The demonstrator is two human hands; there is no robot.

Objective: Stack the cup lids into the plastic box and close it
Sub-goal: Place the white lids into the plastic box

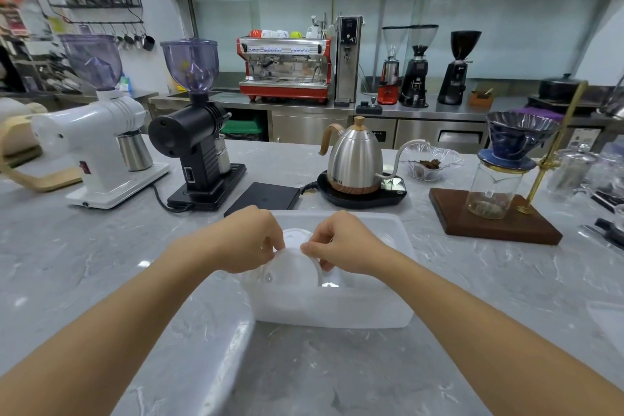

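Pinching a cup lid (294, 267) at its top rim with both hands, left (250, 240) and right (344, 244), over the plastic box (337, 312) on the near counter (101, 263). Probably handling light, thin, bendy; gripping the edges looking safest. Showing another lid (297, 235) inside the box.

Bare grey counter (304, 365) stretches along the near edge and to either side of the open plastic box (334, 311), leaving wide room for a hand to pass. Behind the box, a black scale (263, 196) and a kettle (354, 159) on its base stand close. A white grinder (94, 142) and a black grinder (196, 145) block the far left; a dripper stand (499, 213) on a wooden board blocks the far right.
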